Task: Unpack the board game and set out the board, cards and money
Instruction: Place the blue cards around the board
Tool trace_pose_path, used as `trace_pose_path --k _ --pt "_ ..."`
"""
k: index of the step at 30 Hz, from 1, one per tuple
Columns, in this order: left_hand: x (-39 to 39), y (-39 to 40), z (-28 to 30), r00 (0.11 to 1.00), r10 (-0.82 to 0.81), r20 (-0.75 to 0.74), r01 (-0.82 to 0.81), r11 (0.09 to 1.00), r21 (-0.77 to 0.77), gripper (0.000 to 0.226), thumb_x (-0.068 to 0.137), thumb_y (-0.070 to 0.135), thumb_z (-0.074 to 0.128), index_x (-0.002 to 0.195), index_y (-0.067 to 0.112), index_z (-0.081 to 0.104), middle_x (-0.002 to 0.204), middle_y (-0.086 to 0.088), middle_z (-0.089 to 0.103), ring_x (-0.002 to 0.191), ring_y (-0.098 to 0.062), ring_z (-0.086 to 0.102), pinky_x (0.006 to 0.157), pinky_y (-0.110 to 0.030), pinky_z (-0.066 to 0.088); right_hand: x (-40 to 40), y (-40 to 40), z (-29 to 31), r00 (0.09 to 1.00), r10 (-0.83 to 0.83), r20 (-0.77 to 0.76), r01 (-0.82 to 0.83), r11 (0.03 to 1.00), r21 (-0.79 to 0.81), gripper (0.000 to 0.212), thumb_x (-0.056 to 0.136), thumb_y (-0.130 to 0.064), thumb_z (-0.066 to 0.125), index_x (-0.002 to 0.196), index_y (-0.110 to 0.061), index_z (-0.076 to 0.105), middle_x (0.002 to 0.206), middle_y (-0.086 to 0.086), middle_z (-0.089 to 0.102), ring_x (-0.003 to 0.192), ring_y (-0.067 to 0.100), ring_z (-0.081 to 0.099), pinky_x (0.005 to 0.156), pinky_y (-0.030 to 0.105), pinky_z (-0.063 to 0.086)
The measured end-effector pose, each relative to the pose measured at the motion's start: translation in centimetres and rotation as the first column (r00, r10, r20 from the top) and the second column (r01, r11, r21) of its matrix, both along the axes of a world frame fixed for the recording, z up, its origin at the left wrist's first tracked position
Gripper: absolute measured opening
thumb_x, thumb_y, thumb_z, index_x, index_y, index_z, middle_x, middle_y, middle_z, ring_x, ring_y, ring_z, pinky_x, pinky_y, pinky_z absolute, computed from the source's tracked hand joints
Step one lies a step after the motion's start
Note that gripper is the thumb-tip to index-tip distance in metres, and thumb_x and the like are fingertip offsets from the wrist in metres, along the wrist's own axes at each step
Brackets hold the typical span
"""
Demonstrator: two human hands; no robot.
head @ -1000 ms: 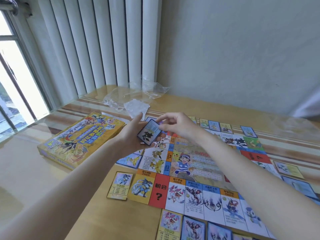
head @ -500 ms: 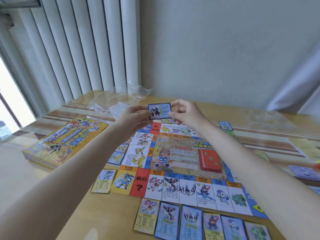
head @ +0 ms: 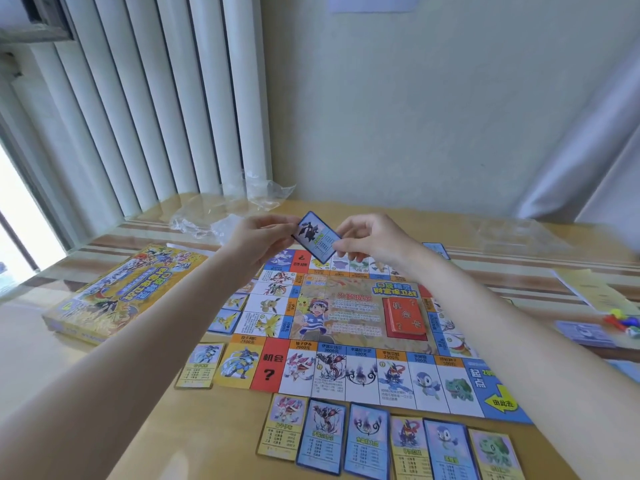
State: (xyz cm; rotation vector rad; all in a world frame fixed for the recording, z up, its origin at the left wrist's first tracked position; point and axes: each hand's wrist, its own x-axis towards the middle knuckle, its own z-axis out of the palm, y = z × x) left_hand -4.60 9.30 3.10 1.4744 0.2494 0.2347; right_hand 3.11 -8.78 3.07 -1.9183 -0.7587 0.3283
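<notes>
We see both hands raised over the far edge of the board [head: 349, 317], sharing one blue-bordered card [head: 316, 237] between them. The left hand [head: 258, 242] pinches the card's upper-left end with thumb and fingertips; the right hand [head: 369, 239] pinches its lower-right end, fingers curled — so the card hangs tilted in the air, face toward us, clear of the board.

Directly below the hands the board lies flat on the wooden table [head: 214, 441], its pictured squares running round a central panel. Below and just right of the right hand, a red deck [head: 405, 318] sits on the board's middle. Nearer to us than both hands, a row of cards [head: 388, 441] lies just off the board's near edge, side by side, each roughly under a matching square (blue and yellow borders alternate). One more yellow card [head: 199, 365] rests below the left forearm, just beside the board's near-left corner.

Out to the left of the left hand lies the yellow game box [head: 121, 292], well apart from the board. Beyond the left hand, toward the blinds, crumpled clear plastic wrap [head: 221, 216] sits on the table. Far to the right of the right hand we make out a pale sheet of paper [head: 592, 289], a stack of bluish notes [head: 585, 332] and some small coloured pieces [head: 621, 322] — too blurred to tell more.
</notes>
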Motion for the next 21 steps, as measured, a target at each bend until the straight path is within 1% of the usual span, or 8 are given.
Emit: trace_pose_path --k 2,3,9,13,15,16,19,21 --pt "-0.2 0.4 0.0 1.0 0.005 -0.004 -0.005 1.0 0.022 0.012 0.09 0.003 0.055 0.081 0.007 0.063 0.084 -0.008 0.066 0.076 -0.013 0.061 0.068 -0.015 0.054 -0.2 0.1 -0.2 0.999 0.038 0.003 -0.037 0.999 -0.037 0.002 0.083 -0.009 0.068 0.084 -0.007 0.067 0.072 0.004 0.065 0.059 0.01 0.054 0.053 0.016 0.044" --pt "-0.2 0.5 0.1 1.0 0.011 -0.008 -0.011 0.999 0.032 0.012 0.09 0.003 0.055 0.081 0.007 0.063 0.083 -0.008 0.066 0.078 -0.013 0.06 0.069 -0.015 0.053 -0.3 0.2 -0.3 0.999 0.042 0.003 -0.041 0.998 -0.042 0.006 0.083 -0.01 0.069 0.085 -0.005 0.068 0.074 0.006 0.066 0.06 0.01 0.054 0.054 0.017 0.045" --pt "-0.6 1.2 0.4 0.999 0.043 0.011 -0.043 0.997 0.067 0.011 0.088 0.004 0.058 0.081 0.009 0.063 0.076 -0.002 0.067 0.071 -0.01 0.06 0.066 -0.015 0.052 -0.6 1.1 -0.1 0.999 0.045 0.03 -0.043 0.997 -0.058 0.007 0.082 -0.013 0.07 0.085 -0.006 0.069 0.078 0.009 0.064 0.062 0.01 0.054 0.057 0.022 0.045" --pt "-0.6 3.1 -0.3 0.994 0.112 0.006 -0.109 0.947 0.303 0.008 0.089 0.008 0.059 0.088 0.012 0.066 0.084 0.0 0.068 0.078 -0.01 0.062 0.07 -0.017 0.051 -0.4 1.6 -0.4 0.997 -0.043 0.058 0.047 0.997 -0.056 0.007 0.086 -0.013 0.066 0.079 -0.011 0.067 0.079 0.007 0.062 0.063 0.012 0.052 0.057 0.022 0.046" --pt "-0.6 4.7 -1.4 0.985 0.173 -0.009 -0.15 0.879 0.454 0.012 0.089 0.005 0.058 0.096 0.006 0.067 0.086 -0.002 0.068 0.08 -0.013 0.061 0.07 -0.019 0.049 0.1 2.1 -1.0 0.997 -0.074 0.001 0.074 0.997 -0.025 0.012 0.088 -0.015 0.062 0.077 -0.013 0.065 0.08 0.009 0.06 0.067 0.017 0.052 0.061 0.025 0.047" --pt "-0.6 5.3 -2.0 0.979 0.204 -0.013 -0.164 0.818 0.551 0.015 0.088 0.005 0.058 0.099 0.005 0.068 0.088 -0.003 0.069 0.082 -0.015 0.062 0.071 -0.02 0.048 0.2 2.1 -1.2 0.996 -0.084 -0.024 0.084 0.996 -0.013 0.014 0.089 -0.015 0.061 0.076 -0.013 0.064 0.081 0.01 0.06 0.069 0.018 0.052 0.062 0.026 0.047" --pt "-0.7 7.3 -3.7 0.961 0.276 -0.035 -0.129 0.554 0.823 0.019 0.088 0.007 0.057 0.098 0.01 0.072 0.101 -0.005 0.071 0.093 -0.016 0.064 0.077 -0.02 0.044 0.8 3.2 -2.1 0.993 -0.107 -0.042 0.106 0.994 -0.025 0.017 0.091 -0.015 0.057 0.075 -0.014 0.061 0.088 0.014 0.059 0.071 0.017 0.05 0.057 0.021 0.046" --pt "-0.8 8.1 -4.6 0.953 0.287 -0.1 -0.048 0.466 0.883 0.023 0.089 0.004 0.053 0.099 0.012 0.072 0.102 -0.006 0.07 0.079 -0.014 0.064 0.067 -0.017 0.045 1.1 4.0 -2.6 0.99 -0.128 -0.054 0.128 0.992 -0.012 0.016 0.091 -0.015 0.057 0.076 -0.015 0.061 0.09 0.013 0.057 0.072 0.017 0.05 0.056 0.02 0.045"
